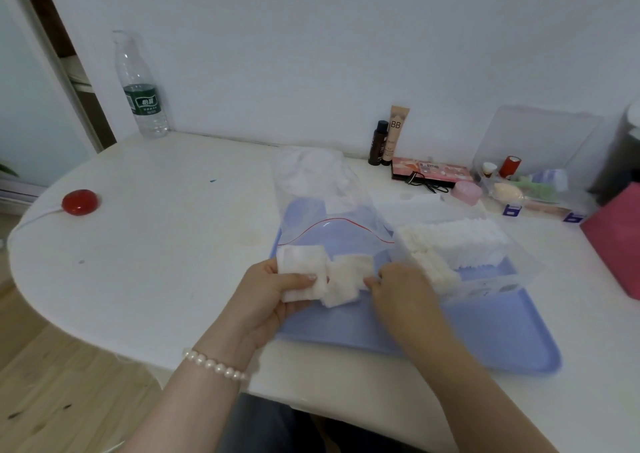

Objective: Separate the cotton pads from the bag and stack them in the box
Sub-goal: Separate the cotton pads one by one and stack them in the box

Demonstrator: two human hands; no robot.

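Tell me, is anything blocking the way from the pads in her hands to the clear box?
Nothing visible does. The pads sit just left of the open-topped box, with only the right hand between them.

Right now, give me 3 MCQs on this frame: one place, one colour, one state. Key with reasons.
1. Where is the box?
A. on the tray's right side
B. on the floor
C. beside the bottle

2. What colour is the tray?
A. red
B. light blue
C. green

3. What is the left hand doing?
A. resting flat on the table
B. gripping the bottle
C. holding a cotton pad

Key: 1 A, the box sits on the tray's right part; 2 B, its bare surface is light blue; 3 C, thumb and fingers pinch the pad.
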